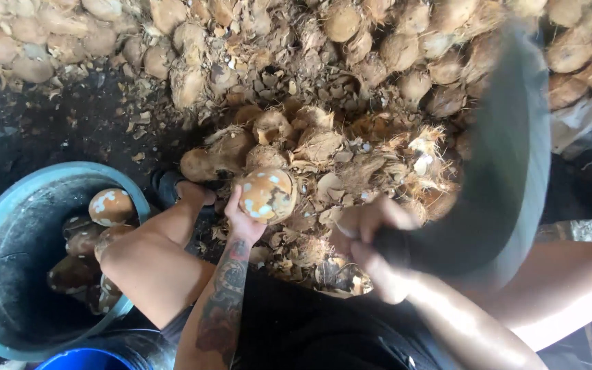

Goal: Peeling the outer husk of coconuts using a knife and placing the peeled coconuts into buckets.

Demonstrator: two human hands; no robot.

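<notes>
My left hand [242, 220] holds up a peeled coconut [267, 195], brown with white patches where the skin is shaved off. My right hand [371, 250] grips the handle of a large curved blade [508, 164], which is raised to the right and blurred by motion. The blade stands apart from the coconut. My left forearm carries a tattoo. Both knees frame the work spot, and a foot in a dark sandal [173, 188] rests on the ground beside the coconut.
A blue-rimmed tub [5, 219] at the left holds several peeled coconuts [111, 205]. Husk chips and shell scraps [323, 164] cover the ground ahead. A big heap of unpeeled coconuts [378, 41] fills the far side. A blue container rim [83, 360] shows at the bottom.
</notes>
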